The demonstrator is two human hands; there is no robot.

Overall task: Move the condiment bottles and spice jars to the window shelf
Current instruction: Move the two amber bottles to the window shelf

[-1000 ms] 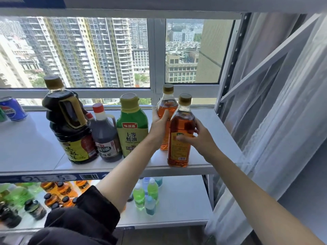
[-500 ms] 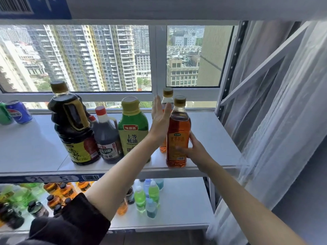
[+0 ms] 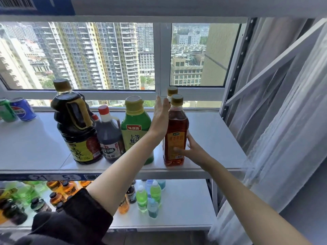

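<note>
left hand [image 3: 160,117] flat, grip wide; right hand [image 3: 192,149] grip loosely touching amber bottle [image 3: 176,131].

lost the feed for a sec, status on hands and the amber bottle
Left hand open, flat beside the amber bottle. Right hand resting fingers on its label, not gripping. Bottle upright on window shelf. Second amber bottle directly behind.

Rear amber bottle [image 3: 172,91]: only its cap shows behind the front amber bottle [image 3: 176,135] and the left hand [image 3: 160,117]. Small red-capped bottle [image 3: 95,117] is mostly screened by the soy sauce jug [image 3: 77,128]. Green can [image 3: 6,110] is cut off at the left edge. Lower-shelf bottles [image 3: 21,200] are blurred; their labels cannot be read.
</note>
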